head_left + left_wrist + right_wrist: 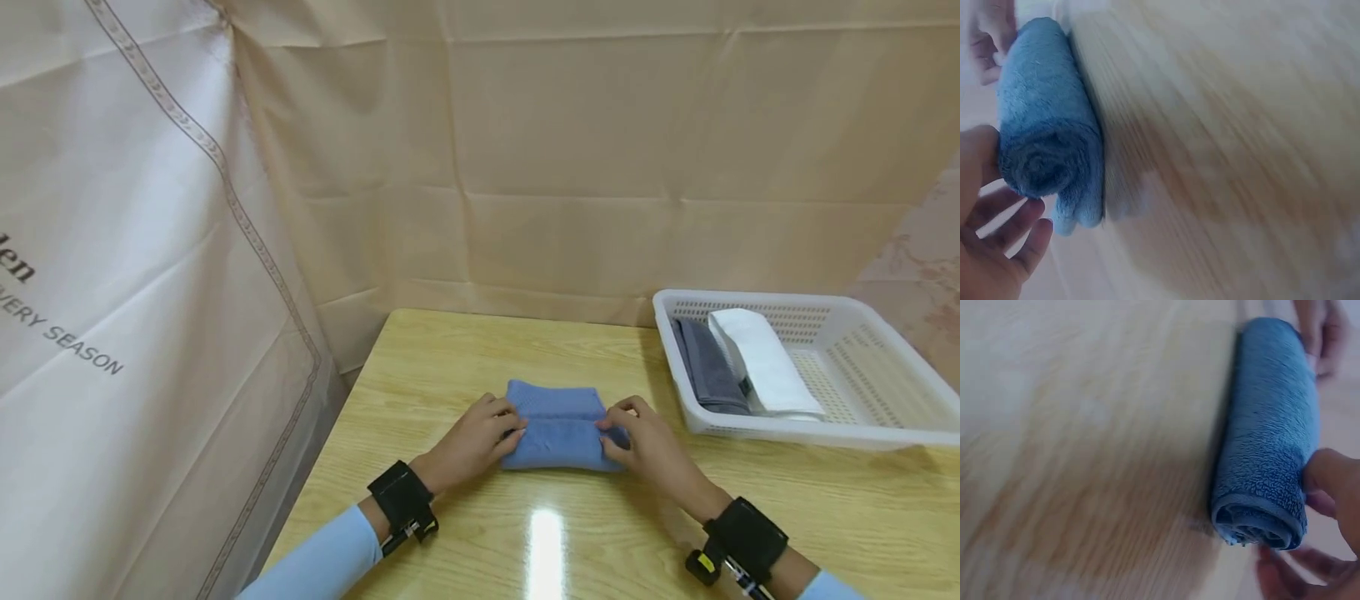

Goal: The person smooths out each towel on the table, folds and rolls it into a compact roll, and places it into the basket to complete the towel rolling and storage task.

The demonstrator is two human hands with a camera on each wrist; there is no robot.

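Observation:
A blue towel [562, 442] lies on the table, its near part rolled up and a flat strip still spread behind the roll. At the roll's left end, my left hand [476, 437] holds it between thumb and fingers. My right hand [648, 446] grips the opposite end in the same way. The left wrist view shows the spiral end of the towel roll [1047, 119], with the left hand [997, 231] curled at it. In the right wrist view, the thumb of the right hand [1335, 512] presses the side of the towel roll [1266, 431].
To the right stands a white plastic basket [888, 437] with perforated sides. Inside it, a folded dark grey towel [708, 367] lies beside a folded white towel [768, 362]. The wooden table [442, 350] meets a beige cloth backdrop [562, 167]; a printed white cloth [135, 450] hangs at left.

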